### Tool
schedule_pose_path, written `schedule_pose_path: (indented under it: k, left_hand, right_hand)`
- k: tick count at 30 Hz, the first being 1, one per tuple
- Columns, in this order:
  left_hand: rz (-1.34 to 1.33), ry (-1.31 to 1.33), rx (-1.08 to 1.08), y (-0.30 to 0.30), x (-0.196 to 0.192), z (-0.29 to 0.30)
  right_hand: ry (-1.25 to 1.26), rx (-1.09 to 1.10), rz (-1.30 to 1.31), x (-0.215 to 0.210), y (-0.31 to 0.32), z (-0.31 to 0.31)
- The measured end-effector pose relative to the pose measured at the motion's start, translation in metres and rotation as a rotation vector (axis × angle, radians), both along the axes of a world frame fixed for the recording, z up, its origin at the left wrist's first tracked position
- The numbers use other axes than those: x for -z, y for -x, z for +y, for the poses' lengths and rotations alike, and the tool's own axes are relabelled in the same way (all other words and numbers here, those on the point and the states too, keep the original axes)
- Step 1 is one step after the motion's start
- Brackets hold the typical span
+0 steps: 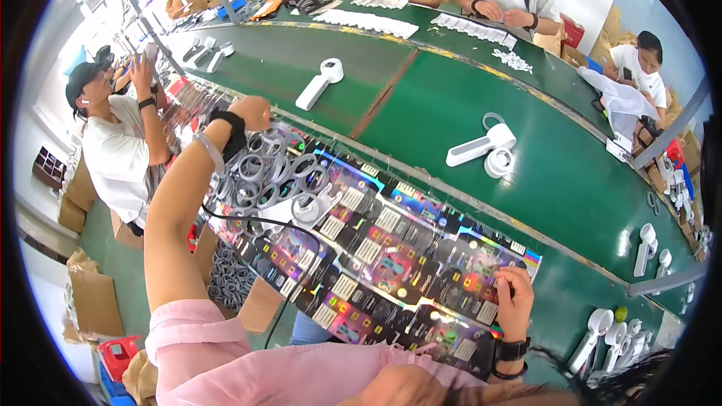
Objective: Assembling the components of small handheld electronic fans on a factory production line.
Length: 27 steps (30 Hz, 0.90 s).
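Observation:
My left hand (252,113) reaches out at the belt's near edge, beside a heap of grey plastic rings (259,169). Its fingers are curled downward, and what they close on, if anything, is hidden. A dark band wraps that wrist. Lower right, my right hand (515,301) rests at the edge of a surface covered with shiny printed sheets (391,256), fingers bent and apart from the thumb, with nothing seen in it. A white part with a round head (308,209) lies against the heap. Beyond, a white handheld device (489,143) with a loose ring lies on the green belt.
Another white handheld device (322,84) lies farther along the green conveyor belt (421,98). A black cable (301,229) crosses the printed sheets. More grey rings (229,282) sit in a box below. White devices (594,334) stand at lower right. Co-workers sit across and at left.

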<state>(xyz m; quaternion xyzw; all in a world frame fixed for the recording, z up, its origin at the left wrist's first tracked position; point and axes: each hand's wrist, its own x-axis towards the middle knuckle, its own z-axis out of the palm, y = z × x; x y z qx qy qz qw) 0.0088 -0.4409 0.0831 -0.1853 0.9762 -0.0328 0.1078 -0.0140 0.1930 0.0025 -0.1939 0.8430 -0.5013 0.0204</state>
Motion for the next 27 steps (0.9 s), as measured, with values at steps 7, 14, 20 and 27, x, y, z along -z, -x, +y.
schedule_pose_path:
  k: [7, 14, 20, 27]
  left_hand:
    - [-0.043, -0.062, 0.028, -0.067, 0.012, 0.001]
    - [0.252, -0.153, 0.228, -0.016, -0.019, 0.081]
    - [0.133, -0.291, 0.389, 0.061, 0.032, 0.190]
    - [0.242, -0.466, 0.239, 0.152, 0.068, 0.285]
  right_hand:
    - [0.041, -0.066, 0.096, 0.011, 0.000, 0.001]
    - [0.044, -0.076, 0.123, 0.012, 0.001, 0.004]
    - [0.141, -0.053, -0.033, 0.013, -0.001, 0.004]
    - [0.096, -0.038, 0.152, 0.027, 0.008, 0.008]
